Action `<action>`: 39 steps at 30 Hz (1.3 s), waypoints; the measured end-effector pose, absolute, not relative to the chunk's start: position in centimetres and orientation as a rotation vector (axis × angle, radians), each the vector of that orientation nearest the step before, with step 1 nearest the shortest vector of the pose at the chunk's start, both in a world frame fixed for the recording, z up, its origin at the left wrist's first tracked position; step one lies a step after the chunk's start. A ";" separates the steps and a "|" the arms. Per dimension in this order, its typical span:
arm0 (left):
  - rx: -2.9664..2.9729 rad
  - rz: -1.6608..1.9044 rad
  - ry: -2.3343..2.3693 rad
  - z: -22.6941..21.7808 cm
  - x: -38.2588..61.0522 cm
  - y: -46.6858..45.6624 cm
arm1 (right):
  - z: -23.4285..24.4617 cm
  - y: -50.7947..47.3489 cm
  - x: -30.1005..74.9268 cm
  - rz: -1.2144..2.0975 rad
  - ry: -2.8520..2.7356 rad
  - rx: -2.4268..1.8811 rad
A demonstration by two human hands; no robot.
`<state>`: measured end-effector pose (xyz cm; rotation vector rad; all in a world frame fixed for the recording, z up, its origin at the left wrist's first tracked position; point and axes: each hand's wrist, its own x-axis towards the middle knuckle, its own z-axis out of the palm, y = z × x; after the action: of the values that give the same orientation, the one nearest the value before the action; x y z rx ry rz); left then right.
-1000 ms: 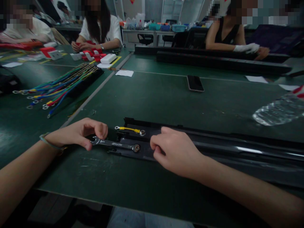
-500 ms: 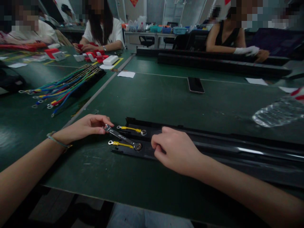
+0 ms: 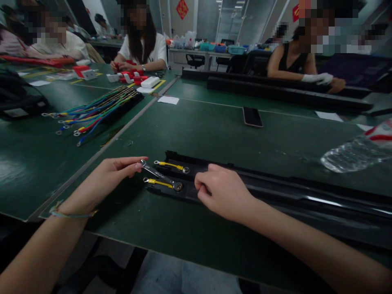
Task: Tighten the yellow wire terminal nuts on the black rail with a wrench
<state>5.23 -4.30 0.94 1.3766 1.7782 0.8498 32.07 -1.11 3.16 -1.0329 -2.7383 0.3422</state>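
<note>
My left hand [image 3: 113,175] pinches the open end of a steel combination wrench [image 3: 157,174] between thumb and fingers, its index finger stretched along the far side. The wrench's ring end sits around a nut or bolt inside a long black channel [image 3: 275,183]. Two short yellow wires with ring terminals stick out at the channel's left end: the far yellow wire [image 3: 171,165] runs to a bolt, and the near yellow wire [image 3: 159,183] passes beside the wrench. My right hand [image 3: 223,192] rests closed on the channel; what its curled fingers hold, if anything, is hidden.
A bundle of coloured wires [image 3: 101,108] lies at left. Beyond the channel are a phone [image 3: 252,117] and, at right, a clear plastic bottle [image 3: 352,149]. More black channels [image 3: 275,92] lie at the back, near a co-worker's gloved hand [image 3: 317,78].
The camera view has tilted and shifted slightly. My left hand has swung a little, its index finger now straighter along the wrench end. My right hand stays in place on the channel.
</note>
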 end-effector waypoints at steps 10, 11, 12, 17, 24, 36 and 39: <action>1.170 1.187 1.830 -1.5 6.3 -9.4 | 2.9 -1.1 32.1 0.317 -2.710 -1.044; 1.171 1.208 1.842 -1.6 6.4 -9.8 | 2.9 -1.1 32.1 0.314 -2.713 -1.045; 1.177 1.225 1.858 -1.6 6.6 -10.0 | 2.9 -1.1 32.1 0.313 -2.715 -1.045; 1.208 1.285 2.012 -1.6 7.5 -10.4 | 2.9 -1.1 32.1 0.308 -2.708 -1.022; 1.086 1.421 2.148 -1.3 9.2 -9.7 | 2.9 -1.1 32.1 0.315 -2.710 -1.036; 1.184 1.434 1.633 -1.7 10.8 -7.2 | 2.9 -1.1 32.1 0.300 -2.721 -1.033; 1.174 1.432 1.624 -1.6 10.5 -7.5 | 2.9 -1.1 32.0 0.296 -2.728 -1.042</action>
<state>10.47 -7.46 -1.64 1.1737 1.6238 1.4317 32.04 -1.09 2.93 -1.0423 -2.7285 0.2956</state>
